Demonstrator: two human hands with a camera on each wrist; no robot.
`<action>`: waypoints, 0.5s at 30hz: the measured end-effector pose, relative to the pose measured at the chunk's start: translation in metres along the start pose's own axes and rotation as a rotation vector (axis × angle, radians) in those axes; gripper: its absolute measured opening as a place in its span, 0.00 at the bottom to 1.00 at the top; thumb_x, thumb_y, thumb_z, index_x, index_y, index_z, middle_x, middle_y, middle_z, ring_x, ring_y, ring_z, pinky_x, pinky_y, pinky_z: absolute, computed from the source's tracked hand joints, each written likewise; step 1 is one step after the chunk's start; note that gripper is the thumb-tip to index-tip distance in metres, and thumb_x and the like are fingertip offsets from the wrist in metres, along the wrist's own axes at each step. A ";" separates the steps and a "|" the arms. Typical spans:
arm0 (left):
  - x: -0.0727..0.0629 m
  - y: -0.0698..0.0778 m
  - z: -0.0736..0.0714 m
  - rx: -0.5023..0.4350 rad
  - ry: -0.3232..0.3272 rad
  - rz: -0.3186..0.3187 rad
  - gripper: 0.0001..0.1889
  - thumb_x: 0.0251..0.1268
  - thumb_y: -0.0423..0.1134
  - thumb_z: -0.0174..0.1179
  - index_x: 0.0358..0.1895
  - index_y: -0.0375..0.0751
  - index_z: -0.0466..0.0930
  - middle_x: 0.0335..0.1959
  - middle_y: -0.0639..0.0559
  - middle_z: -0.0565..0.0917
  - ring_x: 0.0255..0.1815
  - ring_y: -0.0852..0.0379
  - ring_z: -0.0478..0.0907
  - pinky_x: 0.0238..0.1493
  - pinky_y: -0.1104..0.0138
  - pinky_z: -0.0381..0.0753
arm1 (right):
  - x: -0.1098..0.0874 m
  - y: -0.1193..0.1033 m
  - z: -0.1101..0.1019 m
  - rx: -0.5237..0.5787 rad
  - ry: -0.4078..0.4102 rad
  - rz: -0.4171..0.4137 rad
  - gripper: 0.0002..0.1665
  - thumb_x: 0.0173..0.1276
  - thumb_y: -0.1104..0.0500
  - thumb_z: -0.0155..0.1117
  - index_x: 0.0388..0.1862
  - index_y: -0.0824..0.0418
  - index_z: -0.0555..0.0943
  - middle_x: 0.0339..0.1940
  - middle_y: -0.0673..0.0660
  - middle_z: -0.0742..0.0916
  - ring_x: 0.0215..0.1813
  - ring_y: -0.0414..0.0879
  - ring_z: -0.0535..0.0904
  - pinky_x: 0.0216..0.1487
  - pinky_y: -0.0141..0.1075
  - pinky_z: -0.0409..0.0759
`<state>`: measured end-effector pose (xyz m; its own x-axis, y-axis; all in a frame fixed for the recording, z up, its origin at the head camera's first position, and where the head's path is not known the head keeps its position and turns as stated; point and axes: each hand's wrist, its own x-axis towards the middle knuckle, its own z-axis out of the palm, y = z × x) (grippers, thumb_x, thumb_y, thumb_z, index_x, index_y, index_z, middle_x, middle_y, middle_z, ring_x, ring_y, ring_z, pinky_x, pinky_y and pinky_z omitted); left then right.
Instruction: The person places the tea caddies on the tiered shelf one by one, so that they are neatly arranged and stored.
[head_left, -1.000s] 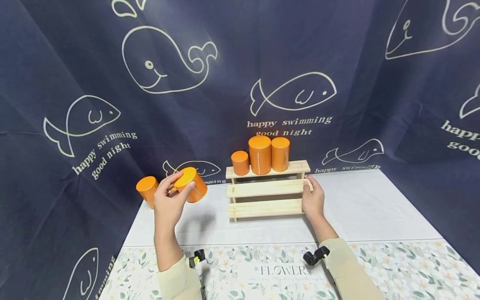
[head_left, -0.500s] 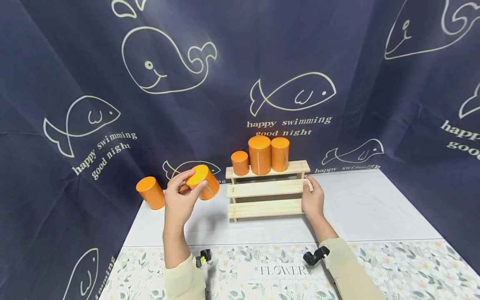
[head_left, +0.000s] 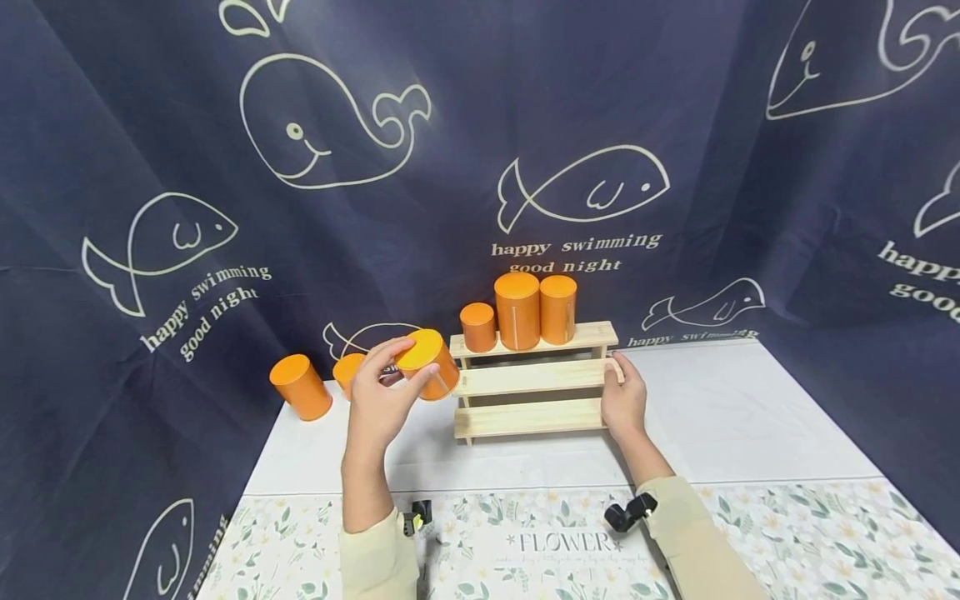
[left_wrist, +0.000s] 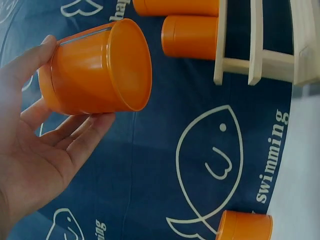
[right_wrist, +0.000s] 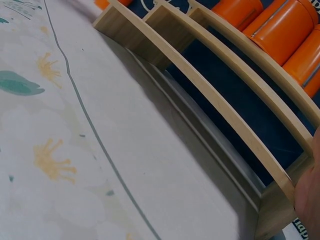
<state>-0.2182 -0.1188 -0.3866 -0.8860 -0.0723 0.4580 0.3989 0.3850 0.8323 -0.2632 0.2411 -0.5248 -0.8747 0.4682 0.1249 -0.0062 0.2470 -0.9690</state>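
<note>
Navy fish-print curtain behind the bench, and the left grip is curled round an orange can, tilted midair beside the wooden stand; right grip holds the stand's right end. Partway along, I'd say: three cans on the top tier, two others left on the bench.

We see plain orange canisters, a pale blond rack, navy cloth with an off-white whale-and-fish line pattern, cream sleeves, and a counter part white, part green, white and yellow floral.
</note>
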 end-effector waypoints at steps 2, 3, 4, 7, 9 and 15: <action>0.000 0.001 0.004 -0.006 -0.020 0.021 0.28 0.56 0.48 0.82 0.61 0.50 0.87 0.63 0.55 0.84 0.64 0.54 0.81 0.63 0.47 0.86 | 0.000 0.001 0.000 0.007 0.004 -0.003 0.30 0.87 0.57 0.44 0.82 0.65 0.64 0.82 0.69 0.70 0.87 0.63 0.59 0.87 0.56 0.56; 0.000 0.002 0.007 -0.010 -0.032 0.031 0.28 0.56 0.48 0.82 0.61 0.50 0.87 0.63 0.55 0.84 0.64 0.54 0.80 0.63 0.48 0.86 | 0.000 0.001 0.000 0.008 0.002 -0.002 0.30 0.87 0.57 0.44 0.82 0.65 0.64 0.82 0.69 0.70 0.87 0.63 0.59 0.87 0.56 0.56; -0.001 0.002 0.009 -0.010 -0.042 0.038 0.27 0.56 0.48 0.82 0.60 0.51 0.87 0.62 0.56 0.84 0.64 0.55 0.80 0.63 0.48 0.87 | 0.000 0.002 -0.001 0.009 0.001 -0.003 0.30 0.87 0.57 0.44 0.82 0.65 0.64 0.82 0.69 0.70 0.87 0.63 0.59 0.87 0.56 0.56; -0.001 0.002 0.017 -0.009 -0.066 0.055 0.27 0.56 0.49 0.82 0.59 0.51 0.87 0.61 0.56 0.84 0.63 0.56 0.80 0.62 0.49 0.87 | 0.000 0.003 -0.001 0.006 -0.003 0.004 0.30 0.87 0.56 0.44 0.83 0.64 0.64 0.83 0.68 0.70 0.87 0.62 0.59 0.87 0.55 0.57; -0.001 0.001 0.022 -0.004 -0.079 0.061 0.26 0.56 0.49 0.82 0.59 0.51 0.87 0.61 0.56 0.84 0.63 0.56 0.80 0.62 0.49 0.87 | 0.000 0.003 -0.001 0.005 -0.004 0.006 0.30 0.87 0.56 0.44 0.83 0.64 0.64 0.83 0.68 0.70 0.87 0.62 0.59 0.87 0.55 0.57; -0.001 -0.002 0.036 -0.009 -0.114 0.063 0.27 0.56 0.46 0.82 0.60 0.47 0.87 0.62 0.53 0.83 0.65 0.52 0.80 0.63 0.49 0.87 | 0.001 0.003 -0.001 0.007 -0.009 0.006 0.30 0.87 0.56 0.43 0.83 0.64 0.63 0.82 0.68 0.70 0.87 0.62 0.60 0.87 0.55 0.58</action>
<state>-0.2270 -0.0862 -0.4002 -0.8801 0.0567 0.4714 0.4560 0.3773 0.8060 -0.2642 0.2429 -0.5269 -0.8789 0.4624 0.1171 -0.0041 0.2382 -0.9712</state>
